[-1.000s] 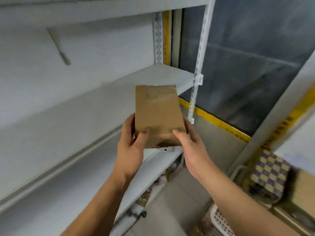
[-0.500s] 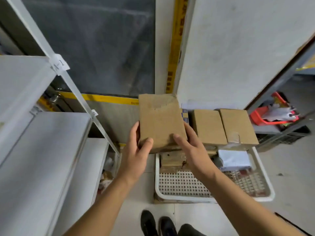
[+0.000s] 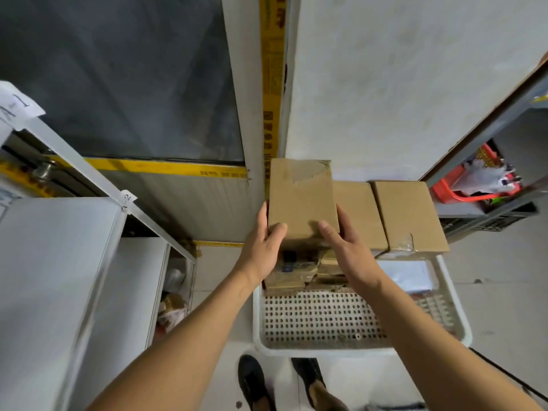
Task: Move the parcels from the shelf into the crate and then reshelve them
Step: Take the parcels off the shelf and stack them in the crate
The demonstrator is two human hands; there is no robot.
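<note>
Two hands, our left hand and right hand, grip cardboard parcel by its sides, fingers curled round it, above far end of white crate; two parcels there too.

A single wide-angle camera worn on the person's head looks forward and steeply down over both outstretched forearms. It sits close to the left hand and right hand, which hold a cardboard parcel near the middle of the frame. Below them lies the white perforated crate on the floor, and the person's dark shoes show at the bottom edge, so the lens points almost straight down there. The white shelf unit runs down the left side; a grey wall fills the upper right. Straight lines bow toward the edges. No second view shares the scene.
</note>
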